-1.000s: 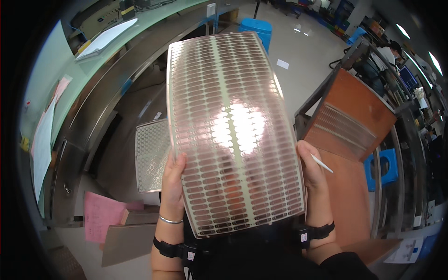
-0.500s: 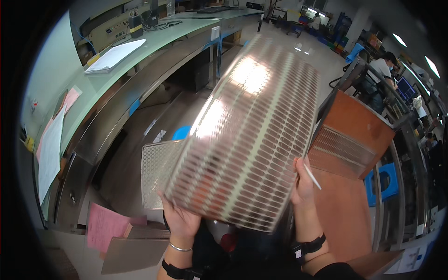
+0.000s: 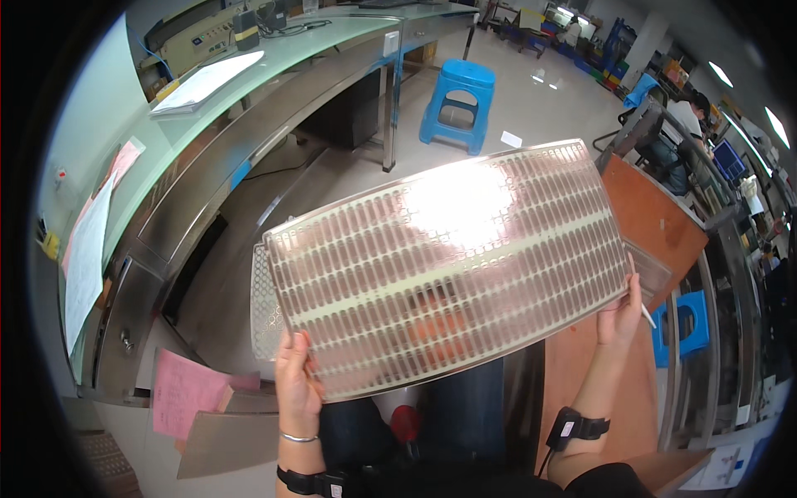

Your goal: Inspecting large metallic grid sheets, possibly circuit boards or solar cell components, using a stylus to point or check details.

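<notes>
A thin copper-coloured circuit board panel (image 3: 531, 266), patterned with rows of oblong shapes, spans the space in front of me, tilted with its right end higher. My left hand (image 3: 296, 378) grips its lower left edge, the thumb on the near face. At the lower right corner my right hand (image 3: 618, 319) is closed on the panel. A slim white stick (image 3: 647, 315) pokes out beside the right fingers. Behind the left end, a second panel (image 3: 264, 307) with a round-hole pattern is partly hidden.
A glass-topped bench (image 3: 307, 46) curves along the left, with papers (image 3: 203, 83). Reddish-brown boards (image 3: 652, 220) stand at right. Blue stools (image 3: 461, 100) are on the floor. Pink paper (image 3: 183, 390) and brown sheets (image 3: 228, 448) lie lower left. A person (image 3: 677, 141) sits far right.
The panel has turned from steeply upright to nearly level across my view, and lower. My right hand has moved right and the left hand slightly left. The far blue stool now shows.
</notes>
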### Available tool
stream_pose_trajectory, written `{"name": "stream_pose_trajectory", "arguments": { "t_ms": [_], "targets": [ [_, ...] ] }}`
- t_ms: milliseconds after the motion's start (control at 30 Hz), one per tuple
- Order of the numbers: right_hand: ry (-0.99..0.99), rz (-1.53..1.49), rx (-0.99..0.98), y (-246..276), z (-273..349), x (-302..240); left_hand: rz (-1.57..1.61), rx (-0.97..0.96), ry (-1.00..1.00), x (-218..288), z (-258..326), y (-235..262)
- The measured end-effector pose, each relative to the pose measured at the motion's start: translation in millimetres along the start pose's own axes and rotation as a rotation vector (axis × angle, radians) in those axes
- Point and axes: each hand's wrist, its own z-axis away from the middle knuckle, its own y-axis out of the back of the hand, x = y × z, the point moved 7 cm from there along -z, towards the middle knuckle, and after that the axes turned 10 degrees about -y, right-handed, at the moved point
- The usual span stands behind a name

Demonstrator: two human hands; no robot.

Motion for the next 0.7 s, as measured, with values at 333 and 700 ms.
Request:
{"name": "stream_pose_trajectory", "arguments": {
  "t_ms": [333,700],
  "targets": [
    [-0.142,0.534,-0.163,-17.3,15.6,8.7,-0.397,0.057,-0.149,47.6,-16.0,50.5],
    [-0.199,0.593,-0.180,-33.0,27.7,24.6,-0.522,0.068,-0.166,52.8,-18.6,84.9]
  ]
}}
